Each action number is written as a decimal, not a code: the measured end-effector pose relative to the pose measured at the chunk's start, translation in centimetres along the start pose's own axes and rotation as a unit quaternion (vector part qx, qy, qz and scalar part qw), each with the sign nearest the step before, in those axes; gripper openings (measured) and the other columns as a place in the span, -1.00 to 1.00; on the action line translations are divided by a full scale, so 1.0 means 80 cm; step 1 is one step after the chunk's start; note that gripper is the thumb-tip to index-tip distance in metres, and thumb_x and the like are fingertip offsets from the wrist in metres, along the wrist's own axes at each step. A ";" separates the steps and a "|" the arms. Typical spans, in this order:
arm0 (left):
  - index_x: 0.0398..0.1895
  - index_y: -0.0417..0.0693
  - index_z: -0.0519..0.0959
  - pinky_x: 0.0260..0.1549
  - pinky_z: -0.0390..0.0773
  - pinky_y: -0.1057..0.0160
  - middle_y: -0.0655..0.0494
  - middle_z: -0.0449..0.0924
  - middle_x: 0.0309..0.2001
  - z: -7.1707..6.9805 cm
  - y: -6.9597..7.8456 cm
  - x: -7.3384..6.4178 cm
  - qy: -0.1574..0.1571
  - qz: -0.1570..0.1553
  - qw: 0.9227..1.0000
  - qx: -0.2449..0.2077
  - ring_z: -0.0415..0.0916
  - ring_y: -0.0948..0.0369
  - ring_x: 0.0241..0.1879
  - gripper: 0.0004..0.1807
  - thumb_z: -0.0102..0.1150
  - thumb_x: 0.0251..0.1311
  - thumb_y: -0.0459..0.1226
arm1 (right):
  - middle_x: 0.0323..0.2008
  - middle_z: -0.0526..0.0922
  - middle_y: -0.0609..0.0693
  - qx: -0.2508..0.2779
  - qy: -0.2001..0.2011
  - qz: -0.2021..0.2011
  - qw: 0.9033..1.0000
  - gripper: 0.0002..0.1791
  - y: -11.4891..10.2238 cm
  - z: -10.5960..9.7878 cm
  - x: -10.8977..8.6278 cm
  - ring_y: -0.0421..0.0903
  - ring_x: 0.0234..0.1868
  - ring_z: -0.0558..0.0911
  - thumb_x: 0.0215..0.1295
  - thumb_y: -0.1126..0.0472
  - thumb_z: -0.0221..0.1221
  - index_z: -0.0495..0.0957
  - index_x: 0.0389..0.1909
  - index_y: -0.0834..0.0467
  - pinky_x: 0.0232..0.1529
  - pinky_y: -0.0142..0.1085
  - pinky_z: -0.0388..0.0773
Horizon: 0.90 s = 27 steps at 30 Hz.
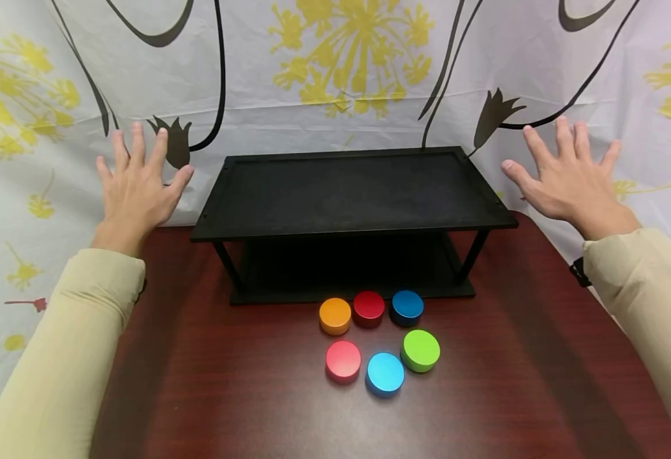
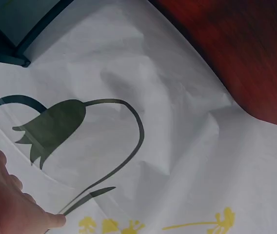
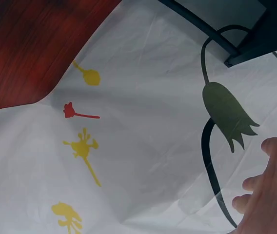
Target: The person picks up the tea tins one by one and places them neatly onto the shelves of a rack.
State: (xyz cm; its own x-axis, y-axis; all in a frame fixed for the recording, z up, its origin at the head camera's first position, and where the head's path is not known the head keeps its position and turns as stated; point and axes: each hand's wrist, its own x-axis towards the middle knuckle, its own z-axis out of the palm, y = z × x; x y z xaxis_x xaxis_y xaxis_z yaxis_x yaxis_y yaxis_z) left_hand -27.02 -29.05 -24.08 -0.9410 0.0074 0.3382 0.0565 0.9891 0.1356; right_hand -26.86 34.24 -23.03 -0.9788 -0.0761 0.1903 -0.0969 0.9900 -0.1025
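My left hand (image 1: 137, 188) is raised to the left of a black two-level shelf (image 1: 347, 191), its fingers spread and nothing held. On the other side of the shelf, my right hand (image 1: 573, 175) is up too, fingers apart and holding nothing. In front of the shelf lie several round discs in two rows. The far row has an orange disc (image 1: 335, 315), a dark red disc (image 1: 368, 308) and a dark blue disc (image 1: 407, 307). Nearer are a pinkish-red disc (image 1: 344, 361), a light blue disc (image 1: 385, 374) and a green disc (image 1: 420, 350).
The dark reddish-brown table (image 1: 243, 395) carries the shelf and discs. Behind it hangs a white curtain (image 1: 243, 76) printed with yellow and dark flowers. Thin posts (image 1: 473, 255) hold the shelf's upper board above its lower board (image 1: 347, 268).
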 end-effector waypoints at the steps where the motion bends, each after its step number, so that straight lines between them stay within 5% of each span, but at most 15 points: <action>1: 0.62 0.12 -0.29 0.28 -0.45 -0.47 -0.06 -0.60 0.58 0.000 0.002 0.000 -0.001 0.002 1.000 0.004 -0.69 -0.16 0.51 -0.15 -0.40 0.44 0.27 | 0.51 -0.60 0.30 0.000 0.001 0.000 1.000 -0.08 -0.001 0.000 0.000 0.32 0.48 -0.57 0.42 -0.45 -0.36 -0.32 0.61 -0.03 0.12 0.52 -0.67; 14: 0.63 0.14 -0.24 0.29 -0.29 -0.47 -0.04 -0.52 0.60 0.000 0.021 -0.007 -0.002 0.048 0.999 0.006 -0.53 -0.14 0.54 -0.16 -0.34 0.45 0.25 | 0.54 -0.46 0.35 0.013 0.006 -0.009 1.000 -0.10 -0.015 0.002 -0.008 0.35 0.52 -0.37 0.44 -0.40 -0.30 -0.28 0.62 -0.04 0.15 0.57 -0.41; 27: 0.63 0.14 -0.16 0.31 -0.14 -0.43 -0.04 -0.44 0.60 0.001 0.024 -0.023 -0.030 0.078 0.995 -0.061 -0.42 -0.17 0.55 -0.19 -0.33 0.46 0.25 | 0.56 -0.28 0.32 0.030 0.048 -0.039 0.998 -0.17 -0.040 0.004 -0.027 0.30 0.54 -0.19 0.48 -0.30 -0.22 -0.14 0.61 0.03 0.17 0.50 -0.18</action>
State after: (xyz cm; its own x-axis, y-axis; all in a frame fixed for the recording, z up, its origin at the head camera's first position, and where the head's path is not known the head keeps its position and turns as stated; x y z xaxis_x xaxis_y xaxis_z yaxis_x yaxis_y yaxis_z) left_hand -25.23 -27.15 -24.47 -0.9357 0.1714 0.3084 0.2398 0.9501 0.1995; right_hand -24.49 31.20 -23.41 -0.9463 -0.1387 0.2921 -0.1863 0.9722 -0.1419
